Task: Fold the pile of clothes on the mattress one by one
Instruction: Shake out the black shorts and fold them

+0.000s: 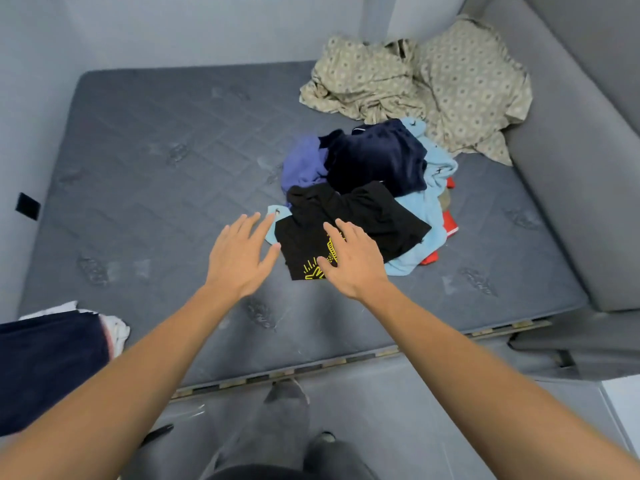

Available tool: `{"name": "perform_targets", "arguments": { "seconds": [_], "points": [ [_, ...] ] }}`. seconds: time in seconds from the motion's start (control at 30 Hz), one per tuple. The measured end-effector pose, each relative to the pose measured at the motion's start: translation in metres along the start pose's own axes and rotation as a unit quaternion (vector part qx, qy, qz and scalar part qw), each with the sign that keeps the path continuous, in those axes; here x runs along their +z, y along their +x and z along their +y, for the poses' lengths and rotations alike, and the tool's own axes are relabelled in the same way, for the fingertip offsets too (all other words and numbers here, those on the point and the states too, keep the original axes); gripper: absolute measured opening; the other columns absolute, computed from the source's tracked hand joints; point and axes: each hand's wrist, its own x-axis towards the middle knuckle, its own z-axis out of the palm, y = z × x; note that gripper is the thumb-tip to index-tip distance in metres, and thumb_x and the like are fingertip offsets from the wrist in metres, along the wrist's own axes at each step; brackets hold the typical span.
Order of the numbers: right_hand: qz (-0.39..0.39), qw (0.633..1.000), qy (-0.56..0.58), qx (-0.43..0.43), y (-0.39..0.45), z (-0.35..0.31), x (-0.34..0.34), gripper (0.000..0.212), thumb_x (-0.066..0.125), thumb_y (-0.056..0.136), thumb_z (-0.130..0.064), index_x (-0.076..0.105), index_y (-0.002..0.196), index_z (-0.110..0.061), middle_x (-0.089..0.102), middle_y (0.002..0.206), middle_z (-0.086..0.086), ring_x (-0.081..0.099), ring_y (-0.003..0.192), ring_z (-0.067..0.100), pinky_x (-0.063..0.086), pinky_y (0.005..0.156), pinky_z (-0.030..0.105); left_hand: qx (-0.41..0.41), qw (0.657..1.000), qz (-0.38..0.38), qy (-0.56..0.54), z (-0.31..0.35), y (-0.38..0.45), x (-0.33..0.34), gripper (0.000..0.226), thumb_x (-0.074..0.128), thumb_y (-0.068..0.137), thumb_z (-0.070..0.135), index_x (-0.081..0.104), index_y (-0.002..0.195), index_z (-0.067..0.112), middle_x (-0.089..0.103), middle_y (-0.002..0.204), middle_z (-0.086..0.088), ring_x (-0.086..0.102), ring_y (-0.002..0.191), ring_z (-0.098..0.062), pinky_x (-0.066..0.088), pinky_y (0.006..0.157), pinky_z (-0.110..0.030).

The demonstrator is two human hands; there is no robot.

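On the mattress (pixel 145 174), toward its right edge, lies the pile of clothes (pixel 367 199): a black shirt (pixel 363 216) with a yellow print on top at the near side, a navy garment (pixel 377 157) behind it, purple, light blue and red pieces mostly buried beneath. Both grips are spread with straight fingers and hold nothing: the left hand (pixel 239 258) hovers just left of the shirt, while the right hand (pixel 349 258) covers part of the print. A patterned sheet (pixel 433 81) is bunched in the far right corner. At the near left edge, dark and white cloth (pixel 52 355) is cut off by the frame.

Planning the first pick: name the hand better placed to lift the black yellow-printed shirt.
Right. The right hand lies open over the black yellow-printed shirt; the left hand hovers beside its edge.
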Motion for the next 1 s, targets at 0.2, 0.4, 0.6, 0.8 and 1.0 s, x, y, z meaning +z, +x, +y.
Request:
{"name": "perform_targets", "arguments": {
  "seconds": [0.2,0.4,0.6,0.8,1.0],
  "points": [
    [-0.014,0.998,-0.001,0.053,0.085,0.087,0.020,0.077,0.052,0.099,-0.051,0.023,0.164,-0.022,0.023,0.171,0.005,0.018,0.157,0.027,0.025,0.124,0.047,0.037,0.998,-0.054,-0.026,0.005,0.101,0.067,0.060,0.039,0.106,0.047,0.039,0.159,0.019,0.049,0.154,-0.010,0.045,0.141,-0.034,0.040,0.113,-0.048],
    [-0.018,0.991,0.024,0.132,0.157,0.193,0.053,0.077,0.056,0.100,-0.048,0.021,0.164,-0.024,0.023,0.171,0.005,0.018,0.157,0.028,0.030,0.124,0.051,-0.002,0.982,-0.105,-0.156,0.052,0.208,0.152,0.062,0.047,0.105,0.046,0.031,0.162,0.027,0.047,0.154,-0.001,0.040,0.145,-0.024,0.042,0.113,-0.050],
    [-0.034,0.982,0.013,0.184,0.201,0.301,0.117,0.084,0.059,0.097,-0.050,0.017,0.164,-0.022,0.022,0.169,0.013,0.019,0.155,0.036,0.027,0.123,0.051,0.050,0.977,-0.132,-0.162,0.110,0.316,0.241,0.065,0.050,0.105,0.044,0.025,0.163,0.029,0.043,0.157,-0.001,0.038,0.146,-0.024,0.042,0.112,-0.048],
    [-0.016,0.980,-0.007,0.196,0.226,0.352,0.153,0.087,0.070,0.089,-0.057,0.030,0.155,-0.018,0.050,0.140,0.010,0.049,0.126,0.034,0.045,0.102,0.045,0.063,0.975,-0.163,-0.135,0.153,0.389,0.297,0.083,0.065,0.098,0.045,0.019,0.165,0.027,0.042,0.155,-0.008,0.039,0.144,-0.029,0.040,0.114,-0.052],
    [-0.018,0.982,0.085,0.170,0.215,0.351,0.146,0.029,0.071,0.093,-0.041,0.053,0.096,-0.019,0.059,0.089,-0.003,0.060,0.084,0.024,0.048,0.071,0.040,0.073,0.969,-0.184,-0.146,0.144,0.372,0.292,0.040,0.081,0.086,0.038,0.059,0.117,0.024,0.070,0.111,-0.001,0.065,0.107,-0.026,0.053,0.092,-0.048]
  ]
}}
